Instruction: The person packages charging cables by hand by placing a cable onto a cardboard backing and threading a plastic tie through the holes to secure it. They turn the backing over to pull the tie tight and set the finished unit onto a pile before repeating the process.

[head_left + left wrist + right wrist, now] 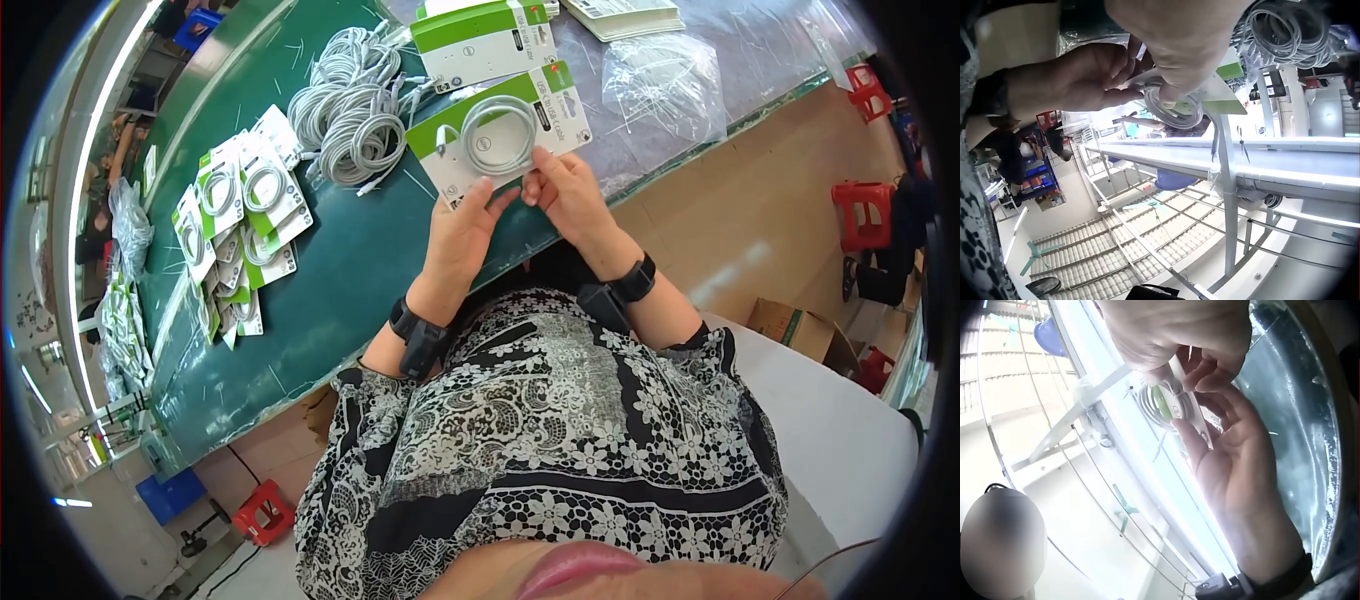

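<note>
A green and white packaging card [560, 112] is held up in front of the body, tilted. On its face lies a coiled white USB cable [500, 100], one plug pointing left. My left hand [462, 240] pinches the lower edge of the card, thumb on the front near the coil. With the thumb beside the coil, my right hand [578, 205] grips the lower right part, fingers behind. In the left wrist view the coil shows under the left thumb [1172, 94]. From the right wrist the left hand [1241, 456] appears below the card.
Left on the green table [330, 260] lies a pile of carded cables [250, 195]. Bundles of loose white cables [350, 110] sit beyond it. At the back are stacked cards [480, 50] and a clear plastic bag [665, 85] with white ties. Red stools [863, 215] stand right.
</note>
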Demonstrator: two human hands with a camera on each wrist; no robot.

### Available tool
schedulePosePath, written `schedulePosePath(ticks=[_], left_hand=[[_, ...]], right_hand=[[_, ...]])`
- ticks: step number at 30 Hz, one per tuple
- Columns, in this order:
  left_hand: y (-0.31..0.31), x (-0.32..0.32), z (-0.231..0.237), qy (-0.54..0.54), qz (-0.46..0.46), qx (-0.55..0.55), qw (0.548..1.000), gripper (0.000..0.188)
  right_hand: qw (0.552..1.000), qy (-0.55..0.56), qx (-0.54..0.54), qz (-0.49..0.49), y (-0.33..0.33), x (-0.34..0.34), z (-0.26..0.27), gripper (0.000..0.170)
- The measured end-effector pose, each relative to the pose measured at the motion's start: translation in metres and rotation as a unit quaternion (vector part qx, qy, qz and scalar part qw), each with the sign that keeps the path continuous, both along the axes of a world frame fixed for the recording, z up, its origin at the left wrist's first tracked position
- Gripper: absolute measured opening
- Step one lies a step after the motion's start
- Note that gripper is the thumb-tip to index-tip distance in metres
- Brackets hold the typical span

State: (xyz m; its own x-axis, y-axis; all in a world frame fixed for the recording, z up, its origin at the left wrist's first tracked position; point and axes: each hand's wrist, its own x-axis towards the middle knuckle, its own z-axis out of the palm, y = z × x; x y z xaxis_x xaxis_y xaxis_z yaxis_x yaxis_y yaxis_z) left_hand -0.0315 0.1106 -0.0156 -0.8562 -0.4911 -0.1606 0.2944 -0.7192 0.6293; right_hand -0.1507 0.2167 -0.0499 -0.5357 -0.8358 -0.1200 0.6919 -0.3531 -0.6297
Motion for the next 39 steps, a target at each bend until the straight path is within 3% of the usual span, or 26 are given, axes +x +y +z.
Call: schedulePosePath(ticks=[1, 3, 5, 8, 12, 16, 20, 23, 25, 27, 28, 30, 31, 33, 36, 39], left_hand=[[-0.004, 0.002, 0.001, -0.003, -0.003, -0.002, 1.0, 0.045], [-0.017, 0.006, 0.013, -0.056, 0.015, -0.137, 0.989, 0.049], [-0.034, 0.016, 0.02, -0.087, 0.023, -0.204, 0.975, 0.051], [-0.068, 0.022, 0.023, -0.143, -0.085, -0.393, 0.904, 0.05], [-0.066, 0.012, 0.023, -0.112, -0.156, -0.302, 0.934, 0.045], [-0.04, 0.003, 0.026, -0.102, -0.137, -0.231, 0.958, 0.04], [-0.05, 0.006, 0.012, -0.094, -0.258, -0.153, 0.949, 0.035], [-0.048, 0.0, 0.0, -0.116, -0.256, -0.118, 0.952, 0.032], [-0.041, -0.002, -0.004, -0.128, -0.257, -0.1, 0.953, 0.031], [-0.032, -0.005, -0.009, -0.148, -0.182, -0.09, 0.968, 0.031], [-0.028, -0.007, -0.011, -0.158, -0.144, -0.085, 0.973, 0.031], [-0.016, -0.01, -0.016, -0.151, -0.111, -0.069, 0.98, 0.031], [-0.009, -0.012, -0.018, -0.142, -0.08, -0.053, 0.985, 0.032], [-0.004, -0.015, -0.024, -0.13, -0.056, -0.036, 0.989, 0.032], [0.0, -0.011, -0.037, -0.038, -0.145, -0.006, 0.989, 0.033], [0.003, -0.008, -0.026, -0.067, -0.101, -0.004, 0.993, 0.032]], right_hand=[[0.999, 0.028, 0.027, -0.008, 0.002, -0.006, 0.002, 0.02], [0.997, 0.053, 0.053, -0.016, 0.006, -0.013, 0.011, 0.023], [0.991, 0.089, 0.092, 0.04, 0.014, -0.017, 0.024, 0.023], [0.983, 0.111, 0.108, 0.095, 0.021, -0.025, 0.029, 0.024], [0.971, 0.145, 0.116, 0.153, 0.025, -0.037, 0.032, 0.027], [0.956, 0.201, 0.139, 0.164, 0.029, -0.045, 0.039, 0.03], [0.936, 0.233, 0.167, 0.202, 0.034, -0.055, 0.043, 0.03], [0.908, 0.26, 0.189, 0.269, 0.034, -0.065, 0.042, 0.031], [0.889, 0.335, 0.239, 0.2, 0.032, -0.067, 0.042, 0.029], [0.875, 0.37, 0.266, 0.164, 0.033, -0.063, 0.042, 0.029], [0.846, 0.453, 0.277, 0.054, 0.034, -0.055, 0.044, 0.029], [0.737, 0.591, 0.284, -0.165, 0.035, -0.033, 0.05, 0.029], [0.737, 0.591, 0.286, -0.164, 0.031, -0.016, 0.051, 0.029], [0.595, 0.731, 0.262, -0.208, 0.019, 0.015, 0.042, 0.026], [0.583, 0.738, 0.256, -0.225, 0.013, 0.018, 0.026, 0.024], [0.583, 0.744, 0.236, -0.224, 0.015, 0.017, 0.025, 0.021]])
